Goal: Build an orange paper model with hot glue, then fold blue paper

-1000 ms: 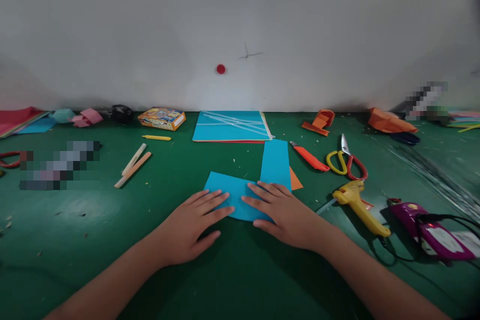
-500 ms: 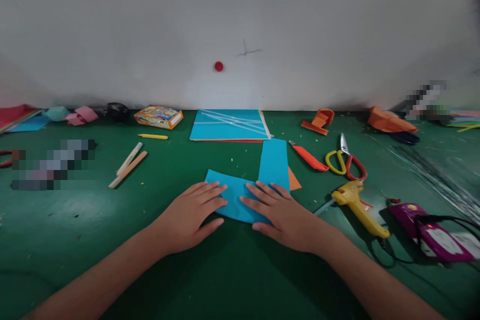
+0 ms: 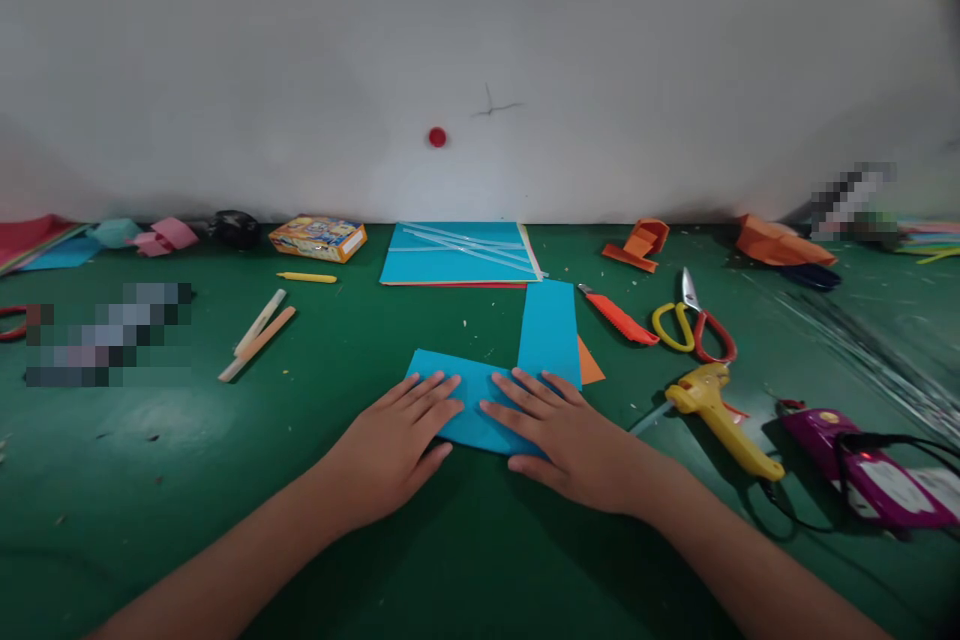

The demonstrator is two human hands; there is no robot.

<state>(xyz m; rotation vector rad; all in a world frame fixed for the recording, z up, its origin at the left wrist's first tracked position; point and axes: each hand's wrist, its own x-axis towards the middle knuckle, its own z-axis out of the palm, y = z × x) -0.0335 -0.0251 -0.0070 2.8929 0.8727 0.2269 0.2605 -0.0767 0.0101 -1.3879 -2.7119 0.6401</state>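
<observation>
A blue piece of paper (image 3: pixel 475 400) lies slightly tilted on the green table, its ends partly covered by my hands. My left hand (image 3: pixel 401 440) rests flat on its left part, fingers spread and pointing right. On the right part my right hand (image 3: pixel 562 430) lies with its fingers apart, pointing left. Neither hand grips anything. Just beyond my right hand is an upright blue strip (image 3: pixel 549 330), with an orange paper corner (image 3: pixel 590 362) showing from under it. The glue gun (image 3: pixel 724 420) lies right of my right hand, its tip close to the wrist.
Behind are a blue sheet stack (image 3: pixel 450 265) with clear strips and a small box (image 3: pixel 318 237). An orange cutter (image 3: pixel 621 318), scissors (image 3: pixel 690 315) and a purple device (image 3: pixel 862 465) with a cable lie right. Two sticks (image 3: pixel 259 340) lie left on the table (image 3: pixel 345 580).
The left fingers have shifted slightly right along the blue paper. The paper's far left corner sits a little lower in view. Both hands still press flat on it.
</observation>
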